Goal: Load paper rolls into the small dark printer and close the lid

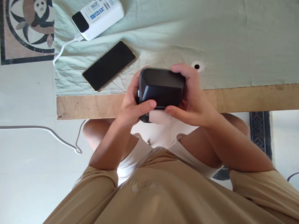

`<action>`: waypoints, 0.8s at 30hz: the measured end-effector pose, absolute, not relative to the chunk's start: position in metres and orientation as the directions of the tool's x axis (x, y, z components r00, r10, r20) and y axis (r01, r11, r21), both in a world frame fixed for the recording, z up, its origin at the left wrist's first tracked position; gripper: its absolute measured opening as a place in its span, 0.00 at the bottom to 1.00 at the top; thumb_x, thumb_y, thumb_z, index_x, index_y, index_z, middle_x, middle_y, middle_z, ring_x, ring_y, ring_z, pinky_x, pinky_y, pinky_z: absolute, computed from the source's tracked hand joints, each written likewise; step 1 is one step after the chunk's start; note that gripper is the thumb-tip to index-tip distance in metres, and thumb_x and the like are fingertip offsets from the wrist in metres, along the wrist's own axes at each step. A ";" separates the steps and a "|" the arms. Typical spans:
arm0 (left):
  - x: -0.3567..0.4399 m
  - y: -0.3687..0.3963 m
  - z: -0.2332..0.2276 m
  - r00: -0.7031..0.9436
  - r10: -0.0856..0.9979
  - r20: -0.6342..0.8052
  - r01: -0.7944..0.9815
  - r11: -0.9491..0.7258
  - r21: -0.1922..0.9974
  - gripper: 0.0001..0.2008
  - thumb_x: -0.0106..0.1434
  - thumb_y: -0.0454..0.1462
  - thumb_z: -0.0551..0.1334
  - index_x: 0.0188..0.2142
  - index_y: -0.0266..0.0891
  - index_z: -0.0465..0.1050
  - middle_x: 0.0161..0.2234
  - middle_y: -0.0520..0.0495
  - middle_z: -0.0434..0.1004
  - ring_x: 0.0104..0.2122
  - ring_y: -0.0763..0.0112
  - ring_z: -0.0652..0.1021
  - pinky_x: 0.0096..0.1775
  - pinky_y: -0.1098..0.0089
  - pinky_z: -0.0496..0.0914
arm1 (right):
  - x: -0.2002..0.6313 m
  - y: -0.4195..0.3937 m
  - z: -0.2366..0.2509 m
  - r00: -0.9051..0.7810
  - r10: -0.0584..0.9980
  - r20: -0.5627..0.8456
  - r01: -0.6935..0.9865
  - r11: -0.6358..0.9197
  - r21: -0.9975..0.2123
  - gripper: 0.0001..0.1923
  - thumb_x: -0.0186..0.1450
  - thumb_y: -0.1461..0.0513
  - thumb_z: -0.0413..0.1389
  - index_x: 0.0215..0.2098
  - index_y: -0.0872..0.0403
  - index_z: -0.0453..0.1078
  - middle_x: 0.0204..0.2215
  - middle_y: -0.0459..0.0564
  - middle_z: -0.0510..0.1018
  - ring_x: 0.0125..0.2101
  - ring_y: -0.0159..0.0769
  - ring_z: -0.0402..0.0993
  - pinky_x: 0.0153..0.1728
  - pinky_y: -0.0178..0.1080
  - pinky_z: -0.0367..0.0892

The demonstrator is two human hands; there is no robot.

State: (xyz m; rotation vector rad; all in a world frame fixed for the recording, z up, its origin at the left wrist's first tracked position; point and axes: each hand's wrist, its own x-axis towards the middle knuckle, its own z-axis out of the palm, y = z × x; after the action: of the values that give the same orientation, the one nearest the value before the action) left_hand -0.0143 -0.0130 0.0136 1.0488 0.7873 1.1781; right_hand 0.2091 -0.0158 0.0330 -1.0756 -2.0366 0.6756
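Note:
Both my hands hold a black label printer (162, 88) just above the front edge of the table. Its glossy lid faces up, with small pale lettering partly covered along the near edge. My left hand (134, 104) wraps its left side, the thumb lying on the near part of the lid. On the other side my right hand (192, 96) grips it, with one finger over the far corner and the thumb at the near edge. A pale strip (160, 117) shows below the near side. The fingers underneath are hidden.
A dark-screened phone (109, 66) lies on the green cloth (221, 40) to the left. Beyond it is a white power bank (100, 18) with a white cable (64, 46). A small white roll (198, 66) with a dark centre sits right of my hands. The wooden table edge (245, 99) runs across.

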 end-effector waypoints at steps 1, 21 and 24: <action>-0.014 -0.014 0.015 0.227 0.974 0.013 -0.329 0.064 0.942 0.29 0.61 0.51 0.77 0.59 0.49 0.81 0.52 0.44 0.84 0.61 0.41 0.83 0.55 0.50 0.83 | 0.208 -0.015 0.029 -0.403 0.829 0.389 0.393 0.540 -0.744 0.42 0.69 0.50 0.64 0.75 0.39 0.49 0.70 0.56 0.71 0.62 0.47 0.77 0.53 0.48 0.84; -0.012 -0.011 0.018 0.254 0.967 0.027 -0.361 0.069 0.930 0.21 0.68 0.55 0.73 0.54 0.49 0.84 0.43 0.45 0.85 0.45 0.55 0.87 0.39 0.64 0.82 | 0.201 -0.009 0.020 -0.376 0.892 0.252 0.212 0.347 -0.914 0.35 0.74 0.52 0.58 0.74 0.40 0.51 0.65 0.54 0.73 0.56 0.43 0.79 0.51 0.49 0.85; -0.009 -0.008 0.018 0.228 0.974 -0.012 -0.393 0.104 0.914 0.23 0.73 0.60 0.65 0.52 0.47 0.84 0.50 0.43 0.87 0.65 0.47 0.82 0.59 0.57 0.83 | 0.202 -0.009 0.019 -0.361 0.893 0.267 0.240 0.366 -0.899 0.35 0.74 0.53 0.58 0.75 0.42 0.52 0.66 0.56 0.73 0.56 0.42 0.79 0.50 0.49 0.86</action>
State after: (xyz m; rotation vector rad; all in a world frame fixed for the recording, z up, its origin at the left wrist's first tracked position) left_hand -0.0087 -0.0078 0.0180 0.9593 0.7750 1.1731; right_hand 0.2019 -0.0091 0.0187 -0.9926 -1.8164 1.0161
